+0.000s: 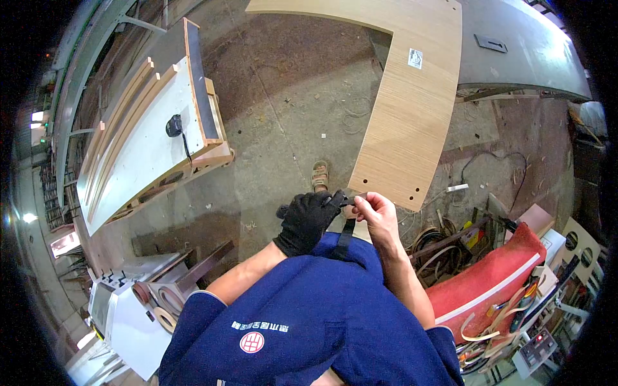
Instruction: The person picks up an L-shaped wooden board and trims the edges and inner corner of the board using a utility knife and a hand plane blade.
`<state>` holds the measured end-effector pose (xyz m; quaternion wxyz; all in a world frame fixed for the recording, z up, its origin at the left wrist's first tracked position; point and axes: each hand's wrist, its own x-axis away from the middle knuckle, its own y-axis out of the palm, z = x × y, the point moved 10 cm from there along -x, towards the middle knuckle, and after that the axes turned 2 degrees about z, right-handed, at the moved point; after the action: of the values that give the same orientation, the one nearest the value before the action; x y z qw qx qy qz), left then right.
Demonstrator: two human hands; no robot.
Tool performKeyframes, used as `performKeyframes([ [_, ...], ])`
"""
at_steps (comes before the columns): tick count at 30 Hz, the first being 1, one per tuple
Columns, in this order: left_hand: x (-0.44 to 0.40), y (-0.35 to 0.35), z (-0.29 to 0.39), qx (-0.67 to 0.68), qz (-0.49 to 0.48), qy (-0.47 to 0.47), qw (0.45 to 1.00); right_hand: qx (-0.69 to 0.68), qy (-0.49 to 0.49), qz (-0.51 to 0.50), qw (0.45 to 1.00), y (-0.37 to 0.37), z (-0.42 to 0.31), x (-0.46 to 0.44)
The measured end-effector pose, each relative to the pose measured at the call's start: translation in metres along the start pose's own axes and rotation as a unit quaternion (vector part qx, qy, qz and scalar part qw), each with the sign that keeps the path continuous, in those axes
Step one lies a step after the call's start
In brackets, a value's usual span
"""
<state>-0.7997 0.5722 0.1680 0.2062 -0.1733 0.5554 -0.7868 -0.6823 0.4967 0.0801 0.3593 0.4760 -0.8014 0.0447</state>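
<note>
Black knitted fabric covers my left hand (306,220), which is clenched, its fingertips drawn in on one end of a small dark piece (348,200); my bare right hand (376,213) pinches the other end between thumb and forefinger. The piece sits right between my two hands, in front of my navy top (296,302), but it is too small for me to tell its exact shape or material. A flat black strap (345,241) hangs just below it. The pale wood panel (412,122) begins just beyond my right hand and runs away from me, smooth, with fine grain, a gently curved outer edge and an inner corner cut like an L. Dark round holes pierce its near end, and a small white label (415,58) is stuck further up. To the right of its far part is a grey, curved surface (515,48) with a dark recessed plate. Well apart on my left, a white counter (147,151) with a tapering, curved outline bears slim, bent wooden strips (122,122) and a black tool (174,125) with a cord or strap trailing from it. Near my right forearm lies a rough red cover (486,276) with a white stripe, and my sandalled foot (320,175) stands on the dusty, scuffed floor (277,128).
</note>
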Motion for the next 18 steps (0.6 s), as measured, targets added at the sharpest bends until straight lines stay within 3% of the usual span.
performKeyframes([
  [8,0.0,0.0,-0.003,0.016,0.007,-0.017,1.0,-0.015,-0.008,-0.008,1.0,0.001,-0.001,0.0],
  [14,-0.004,0.011,-0.011,0.048,-0.051,-0.033,0.997,0.006,0.001,0.002,1.0,-0.005,0.005,-0.002],
  [17,0.004,0.016,-0.054,0.175,0.083,-0.05,0.98,-0.029,-0.004,0.061,0.998,-0.035,0.018,0.007],
  [18,0.017,0.042,-0.089,0.182,0.078,-0.167,0.966,-0.001,-0.008,0.07,0.997,-0.058,0.041,0.007],
])
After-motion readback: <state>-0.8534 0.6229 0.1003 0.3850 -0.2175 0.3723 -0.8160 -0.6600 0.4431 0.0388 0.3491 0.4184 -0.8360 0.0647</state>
